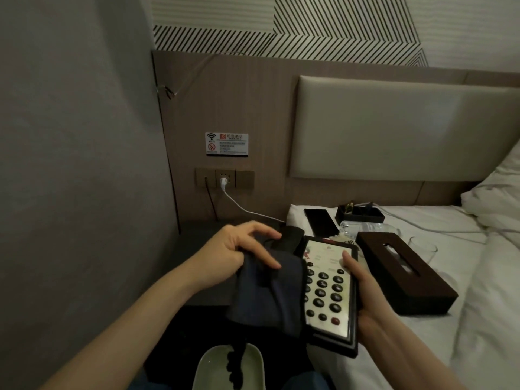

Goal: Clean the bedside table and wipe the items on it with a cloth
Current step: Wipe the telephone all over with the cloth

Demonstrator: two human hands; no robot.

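So the phone [327, 288], a black desk set with a pale keypad face, is held up over the gap between the dark bedside table [194, 249] and the bed [478, 319], with the right hand [363, 294] gripping its right edge, thumb on the face. The left hand [239, 249] holds a dark cloth [270, 294] against the phone's left side, fingers curled round the bunched fabric. On the sheet behind sit a brown tissue box [405, 268], a glass [422, 249], a plastic bottle [365, 228], a black tray [360, 213] and a flat black slab [320, 220], and a pale green dish [225, 370] is down below.
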